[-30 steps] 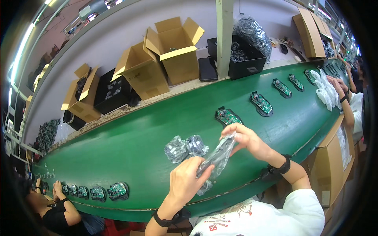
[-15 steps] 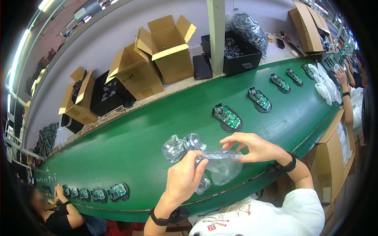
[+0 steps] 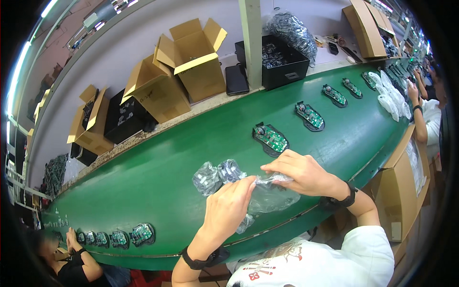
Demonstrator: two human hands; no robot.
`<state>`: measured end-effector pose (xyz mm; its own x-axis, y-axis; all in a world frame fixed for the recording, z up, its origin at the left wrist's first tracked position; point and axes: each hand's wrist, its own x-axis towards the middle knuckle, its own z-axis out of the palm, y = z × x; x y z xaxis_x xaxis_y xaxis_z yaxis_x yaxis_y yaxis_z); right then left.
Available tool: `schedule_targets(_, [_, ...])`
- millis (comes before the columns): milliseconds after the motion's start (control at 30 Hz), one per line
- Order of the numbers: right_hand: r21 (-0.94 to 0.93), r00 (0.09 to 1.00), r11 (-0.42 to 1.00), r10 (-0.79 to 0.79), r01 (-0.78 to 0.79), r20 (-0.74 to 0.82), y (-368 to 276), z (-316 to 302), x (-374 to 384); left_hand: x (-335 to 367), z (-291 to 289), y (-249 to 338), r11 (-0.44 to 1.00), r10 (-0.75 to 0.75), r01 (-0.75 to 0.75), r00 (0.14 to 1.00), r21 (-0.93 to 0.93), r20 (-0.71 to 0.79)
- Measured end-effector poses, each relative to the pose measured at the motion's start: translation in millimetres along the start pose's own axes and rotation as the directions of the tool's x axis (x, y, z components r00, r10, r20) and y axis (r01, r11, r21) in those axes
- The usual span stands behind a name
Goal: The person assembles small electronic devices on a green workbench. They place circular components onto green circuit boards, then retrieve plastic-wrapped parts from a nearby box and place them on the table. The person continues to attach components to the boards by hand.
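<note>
A clear plastic bag (image 3: 273,201) hangs over the near side of the green belt, and both hands hold its upper edge. My left hand (image 3: 230,206) pinches one end of that edge. At the other end, the fingers of my right hand (image 3: 306,176) are closed on the bunched plastic. Just past my left hand lie two clear bags of small dark parts, one bag (image 3: 207,179) beside another bag (image 3: 230,171). A further small bag (image 3: 245,223) shows partly beneath my left hand and the held bag. What the held bag contains, if anything, I cannot make out.
Beyond my right hand, a row of dark housings with green circuit boards (image 3: 270,138) runs along the belt (image 3: 191,148). More such housings (image 3: 142,234) sit near left, by a co-worker's hands (image 3: 71,240). Cardboard boxes (image 3: 201,79) and black bins (image 3: 286,71) line the back ledge.
My right hand's fingers, spread apart before, have closed on the bag's edge. My left hand has shifted slightly right, and the bag's top is now bunched between both hands.
</note>
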<state>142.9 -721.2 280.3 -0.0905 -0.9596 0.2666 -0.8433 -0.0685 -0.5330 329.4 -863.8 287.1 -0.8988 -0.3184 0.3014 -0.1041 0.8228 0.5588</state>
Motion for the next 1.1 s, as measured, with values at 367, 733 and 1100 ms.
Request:
schedule_targets(367, [0.006,0.999,1.000,0.000,0.000,0.054,-4,-26,3,4,0,0,1.000,0.009,-0.005,0.989,0.024,-0.147])
schedule_targets(733, [-0.003,0.951,1.000,-0.028,0.028,-0.307,0,-20,3,1,-4,6,0.986,-0.018,0.014,1.000,-0.167,-0.025])
schedule_targets(1100, [0.268,0.979,0.953,0.174,-0.140,-0.108,-14,-17,-3,-57,15,-38,0.992,-0.114,0.128,0.931,-0.017,0.348])
